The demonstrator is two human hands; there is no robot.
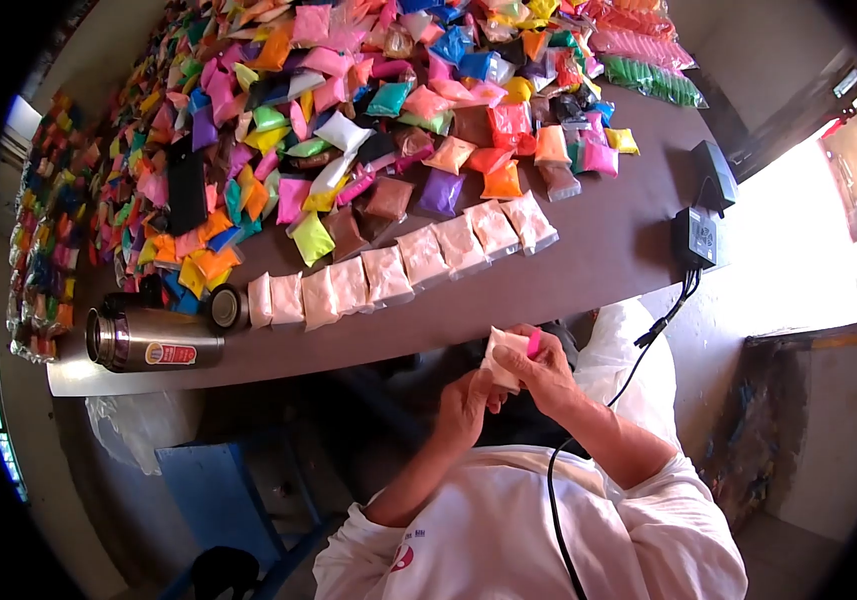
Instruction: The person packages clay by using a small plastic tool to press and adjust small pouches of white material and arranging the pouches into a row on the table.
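Between my hands, in front of the table edge, is a small clear packet of pale peach powder or clay [500, 368]; which of the two fills it I cannot tell. My left hand [464, 402] pinches its lower left side. The fingers of my right hand [546, 376] close on its right side, the thumb across its face. A bright pink strip [534, 343] shows at my right fingers. Beyond my hands, a row of similar pale packets [385, 274] lies along the near part of the table.
A heap of coloured packets [348, 130] covers the table's far side. A steel flask [153, 338] lies at the left edge, its lid [228, 306] beside it. A black adapter box [695, 238] sits at the right; a black cable [554, 480] crosses my shirt. A blue chair [218, 500] stands lower left.
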